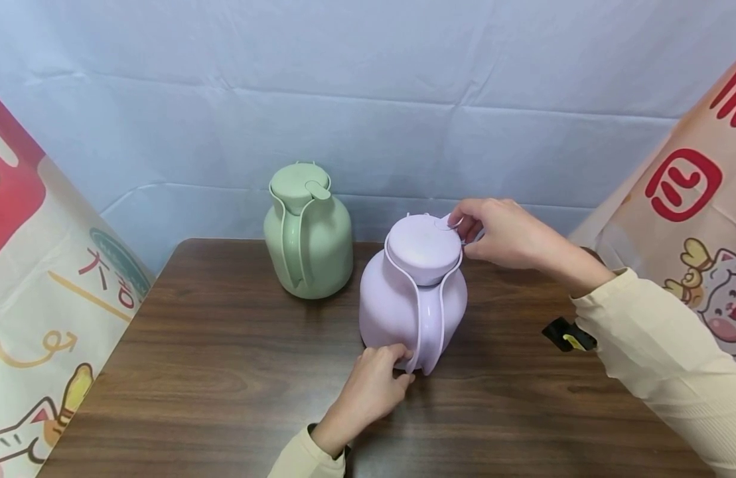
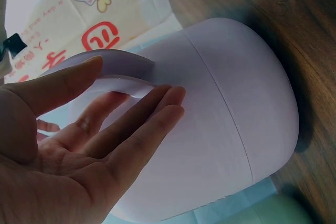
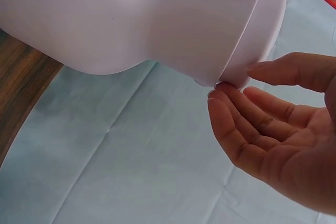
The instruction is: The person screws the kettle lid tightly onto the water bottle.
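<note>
A lilac thermos jug (image 1: 379, 299) stands upright on the wooden table, its handle (image 1: 430, 325) toward me. My left hand (image 1: 376, 382) is at the handle's lower end. In the left wrist view its thumb overlaps the handle, and the fairly straight fingers (image 2: 152, 124) reach to the jug's side. Up at the top, my right hand (image 1: 499, 232) pinches the edge of the jug's round lid (image 1: 424, 239). The right wrist view puts the thumb (image 3: 278, 72) against the lid and the bent fingers below, at the rim.
A green thermos jug (image 1: 326, 245) of the same shape stands to the left and farther back. Behind the table (image 1: 224, 372) hangs a pale blue cloth (image 1: 344, 99). Printed banners flank both sides, one at left (image 1: 27, 312) and one at right (image 1: 642, 226).
</note>
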{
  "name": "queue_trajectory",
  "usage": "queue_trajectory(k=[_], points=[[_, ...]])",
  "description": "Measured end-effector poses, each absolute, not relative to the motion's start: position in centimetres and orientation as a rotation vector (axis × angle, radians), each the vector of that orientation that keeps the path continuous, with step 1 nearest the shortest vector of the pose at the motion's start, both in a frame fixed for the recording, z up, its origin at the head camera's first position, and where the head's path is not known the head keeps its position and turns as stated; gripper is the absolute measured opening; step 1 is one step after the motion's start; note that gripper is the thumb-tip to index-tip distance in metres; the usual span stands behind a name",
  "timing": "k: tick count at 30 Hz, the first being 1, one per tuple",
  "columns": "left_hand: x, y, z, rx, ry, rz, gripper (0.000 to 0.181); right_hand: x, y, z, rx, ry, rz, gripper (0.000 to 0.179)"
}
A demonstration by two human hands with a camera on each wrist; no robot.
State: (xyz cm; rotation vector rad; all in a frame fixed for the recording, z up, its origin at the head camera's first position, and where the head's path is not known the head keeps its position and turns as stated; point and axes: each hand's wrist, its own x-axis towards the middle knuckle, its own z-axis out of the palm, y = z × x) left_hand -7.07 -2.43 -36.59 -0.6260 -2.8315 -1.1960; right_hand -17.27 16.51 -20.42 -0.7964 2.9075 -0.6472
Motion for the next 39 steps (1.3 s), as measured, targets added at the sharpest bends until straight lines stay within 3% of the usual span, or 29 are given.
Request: queue_trajectory(k=[29,39], points=[[-7.0,-2.4,-36.5,-0.605,-2.829,-1.226,0.017,-17.7,17.9,-20.1,-0.619,2.966,-0.554,0.031],[-7.0,-2.4,-36.6,-0.607,-2.825,-1.225,0.018,-17.6,17.5,-20.3,-0.701,2.999,-0.589,0.032]])
